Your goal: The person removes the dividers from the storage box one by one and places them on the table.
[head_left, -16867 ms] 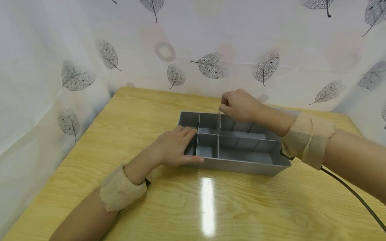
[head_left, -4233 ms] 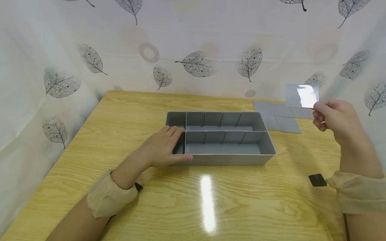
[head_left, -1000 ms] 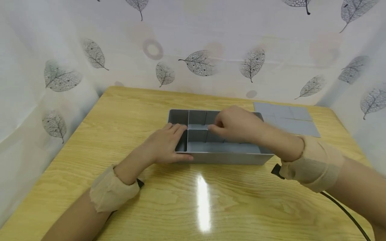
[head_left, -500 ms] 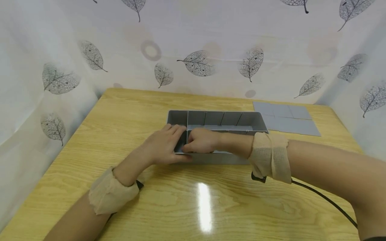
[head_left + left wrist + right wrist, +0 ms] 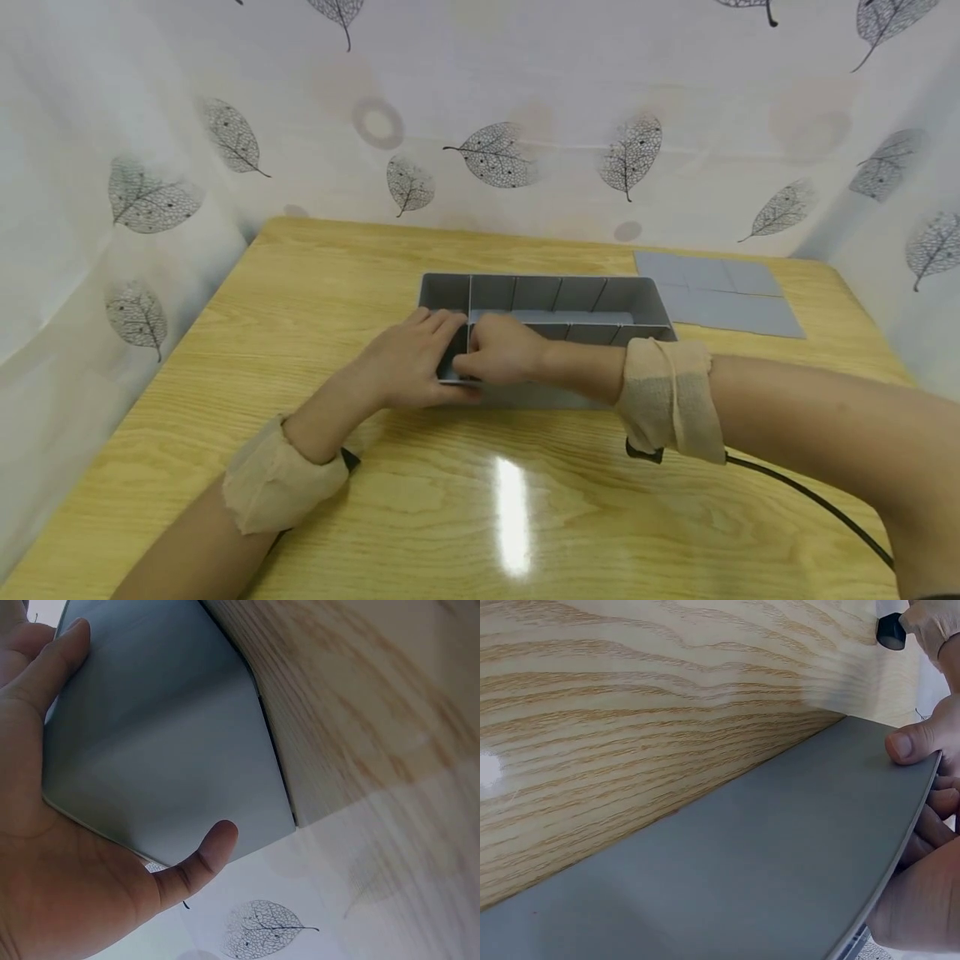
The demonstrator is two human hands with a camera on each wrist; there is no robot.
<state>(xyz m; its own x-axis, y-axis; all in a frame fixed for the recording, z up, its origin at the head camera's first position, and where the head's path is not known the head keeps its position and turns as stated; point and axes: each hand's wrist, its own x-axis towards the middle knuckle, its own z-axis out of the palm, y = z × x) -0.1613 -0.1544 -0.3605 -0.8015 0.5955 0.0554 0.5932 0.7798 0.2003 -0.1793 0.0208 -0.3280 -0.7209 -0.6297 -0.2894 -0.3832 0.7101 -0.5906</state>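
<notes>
A grey divided storage box (image 5: 555, 397) stands on the table in the head view. My left hand (image 5: 401, 367) holds its left end, thumb on the front wall and fingers over the rim. In the left wrist view the thumb (image 5: 64, 652) and another finger (image 5: 214, 851) press on the outer walls. My right hand (image 5: 506, 350) reaches into the front row, fingers curled at the cross divider (image 5: 470, 292) near the left end and pinching it. Those fingertips are mostly hidden. A lengthwise divider (image 5: 585, 333) splits the box into two rows.
Flat grey divider panels (image 5: 738, 310) lie together on the wooden table (image 5: 360, 517), right of the box near the back edge. A leaf-print curtain (image 5: 555, 100) hangs behind. A cable (image 5: 817, 506) runs from the right wristband.
Earlier, cross dividers stood farther right in the box and the right hand carried one to the panels. Over the last second it moved left and forward to the left cross divider. Left hand stays.
</notes>
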